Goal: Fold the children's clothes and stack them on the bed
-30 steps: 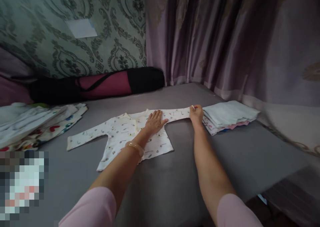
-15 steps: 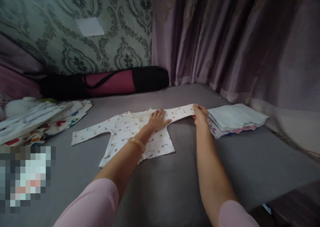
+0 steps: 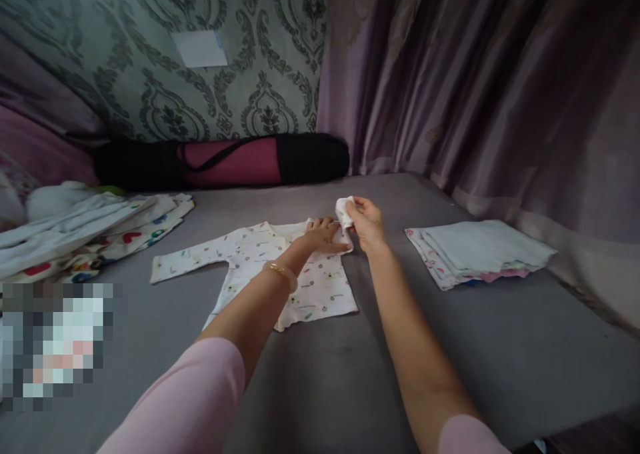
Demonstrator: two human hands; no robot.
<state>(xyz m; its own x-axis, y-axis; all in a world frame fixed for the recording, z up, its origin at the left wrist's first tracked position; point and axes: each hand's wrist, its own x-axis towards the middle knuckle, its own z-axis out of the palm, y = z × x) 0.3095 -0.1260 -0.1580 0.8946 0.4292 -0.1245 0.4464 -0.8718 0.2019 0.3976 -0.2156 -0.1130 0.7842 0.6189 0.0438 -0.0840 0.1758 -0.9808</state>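
Observation:
A small white baby shirt with a scattered print lies spread on the grey bed surface, its left sleeve stretched outward. My left hand rests flat on the shirt near its right shoulder, fingers spread. The cuff end of the right sleeve is pinched in my right hand, lifted off the bed and bent back toward the shoulder. Part of the shirt's front is hidden beneath my left forearm.
A stack of folded clothes lies to the right. Loose printed clothes are heaped at the left. A long black and pink bag runs along the wall, with purple curtains beside it. A pixelated patch covers the lower left.
My right hand has lifted the sleeve's end and brought it leftward, toward the shoulder. My left hand stays pressed on the shirt. The view has shifted slightly.

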